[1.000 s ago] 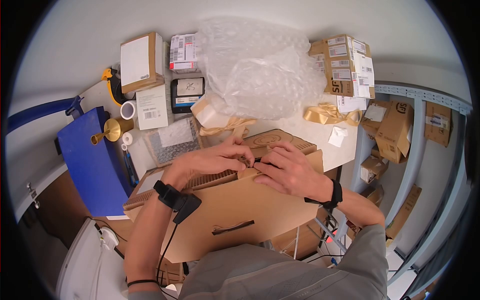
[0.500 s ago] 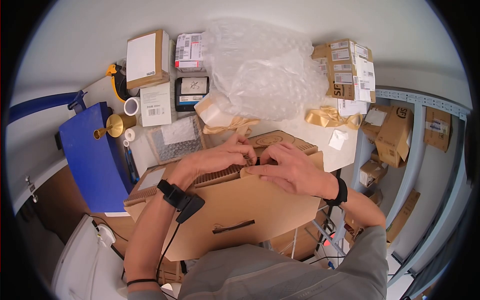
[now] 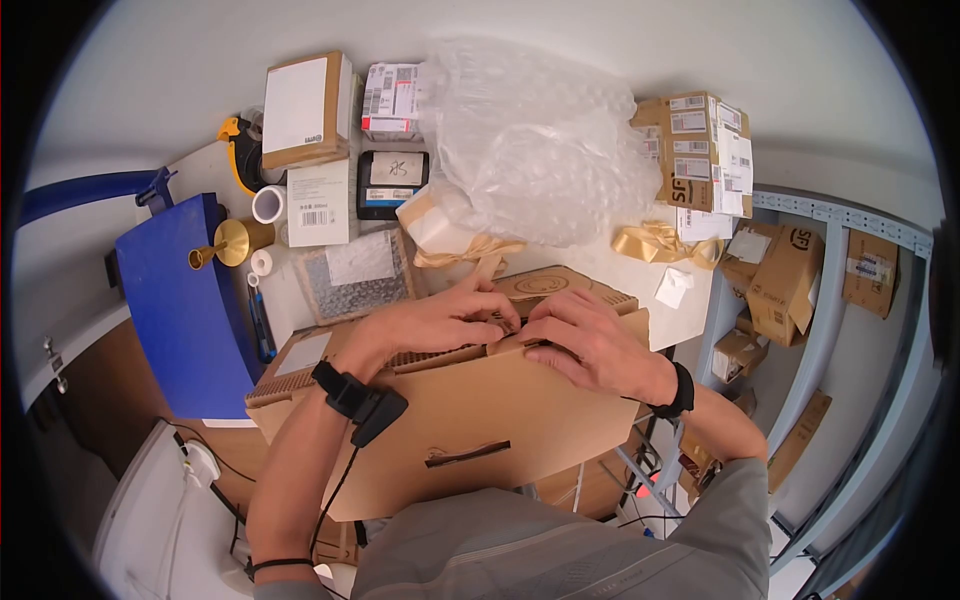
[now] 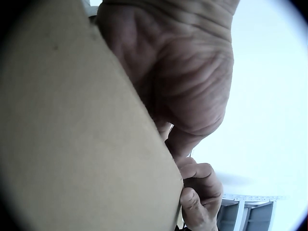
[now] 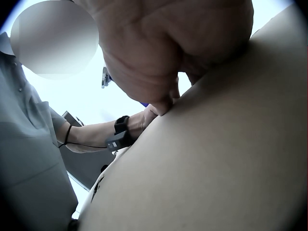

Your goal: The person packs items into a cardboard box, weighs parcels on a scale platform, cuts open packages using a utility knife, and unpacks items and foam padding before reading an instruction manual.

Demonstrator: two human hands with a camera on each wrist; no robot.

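A large brown cardboard box stands against the table's front edge, its wide panel with a slot handle facing the body. At the middle of its top edge the left hand pinches the cardboard with bent fingers. Close beside it the right hand grips the same edge, fingers curled over it. Fingertips nearly meet at a small folded tab and partly hide it. In the left wrist view the panel fills the left side; the right thumb lies against its edge. The right wrist view shows the right palm above the panel.
Behind the box lie bubble wrap, gold ribbon and a bubble-wrapped flat item. Labelled cartons stand at the back right. A blue bin is at the left, shelves with boxes at the right.
The right fingers have shifted slightly and bent more over the edge; the left fingers moved a little at the tab. The table items appear slightly further right as the head view shifts.
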